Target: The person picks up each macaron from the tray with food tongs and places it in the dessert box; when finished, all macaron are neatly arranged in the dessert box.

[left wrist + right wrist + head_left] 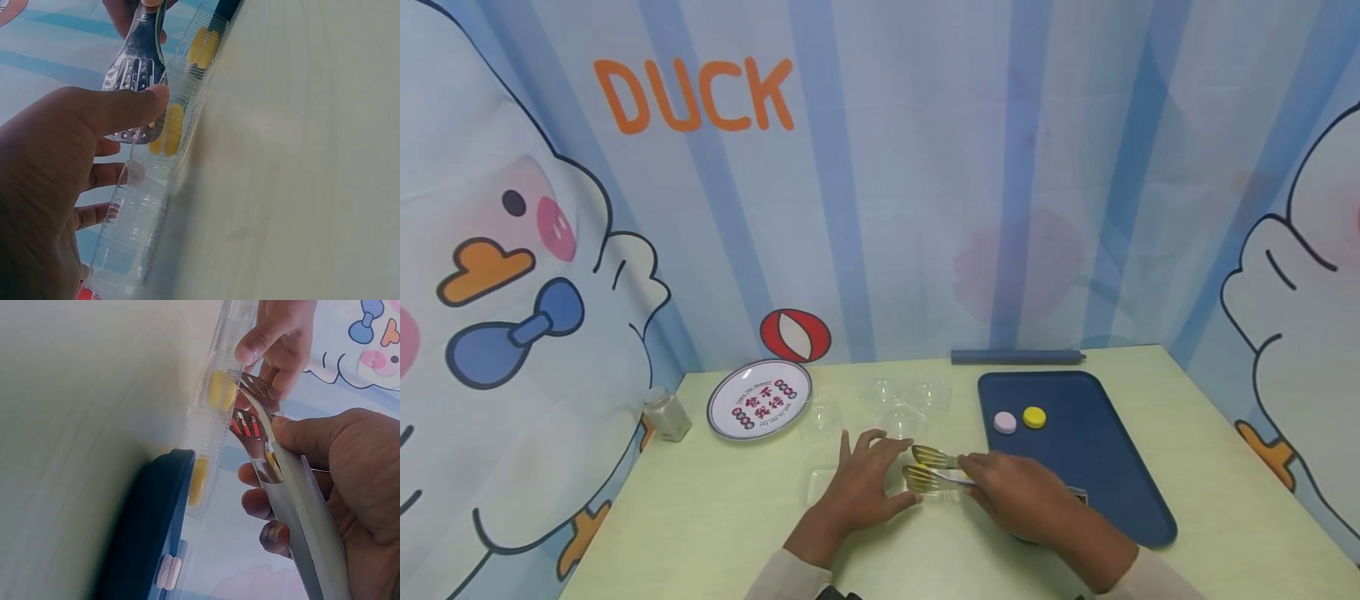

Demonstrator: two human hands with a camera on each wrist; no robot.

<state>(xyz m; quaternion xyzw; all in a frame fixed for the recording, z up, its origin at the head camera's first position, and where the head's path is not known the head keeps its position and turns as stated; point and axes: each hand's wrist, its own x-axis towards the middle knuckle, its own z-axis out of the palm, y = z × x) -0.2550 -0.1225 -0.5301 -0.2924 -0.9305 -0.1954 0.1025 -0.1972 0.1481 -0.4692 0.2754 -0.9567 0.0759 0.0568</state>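
My right hand (1026, 496) grips metal tongs (294, 512) whose slotted ends stand apart over a clear plastic box (128, 237). Nothing shows between those ends. The long, low box holds two yellow macarons, a near macaron (167, 130) beside the tongs and a farther macaron (204, 47) towards the blue tray. My left hand (867, 483) spans the box, thumb at its near edge and fingers along the far side. On the dark blue tray (1112, 467), right of the box, lie a pink macaron (1004, 422) and a yellow macaron (1034, 417).
Behind my left hand stand several clear plastic cups (930, 393). A white plate (760, 400) with red lettering lies at the back left, and a small jar (667, 416) stands left of it. A dark blue bar (1018, 357) runs along the table's back edge, before the printed curtain.
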